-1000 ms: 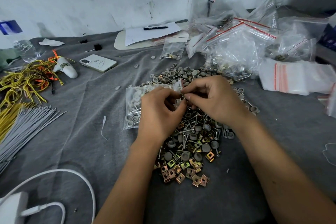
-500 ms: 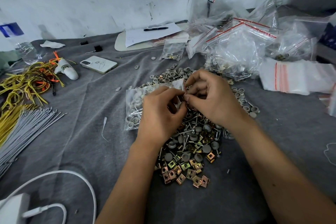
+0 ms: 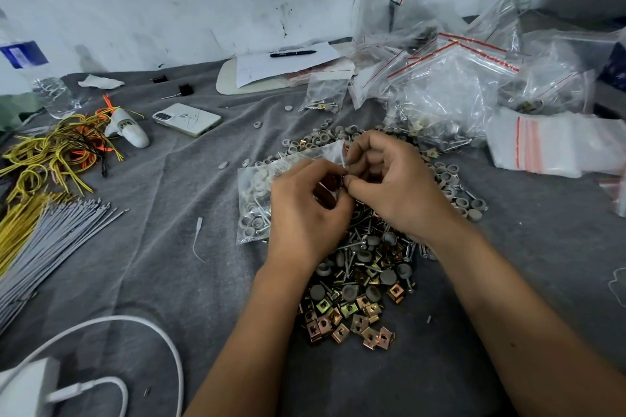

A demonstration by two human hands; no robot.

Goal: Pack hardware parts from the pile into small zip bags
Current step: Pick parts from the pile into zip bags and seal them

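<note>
We see our left hand (image 3: 305,213) and right hand (image 3: 389,186), fingers curled, pinching the mouth of one clear, crinkled zip bag (image 3: 264,193) above a pile (image 3: 359,288) of brassy square clips, grey round caps and screws on grey cloth (image 3: 169,264).

The right hand (image 3: 396,186) is now sitting a little higher and further from the person than one second ago, and its fingers (image 3: 364,149) are curling more tightly over the top edge of the small zip bag (image 3: 257,193). That edge is now standing up from the pile (image 3: 359,278) as a raised corner. The left hand (image 3: 305,213) is pinching at the same spot, and its fingertips are meeting the right thumb closer than before. The bag body is lying a bit more crumpled on the counter (image 3: 169,247).
</note>
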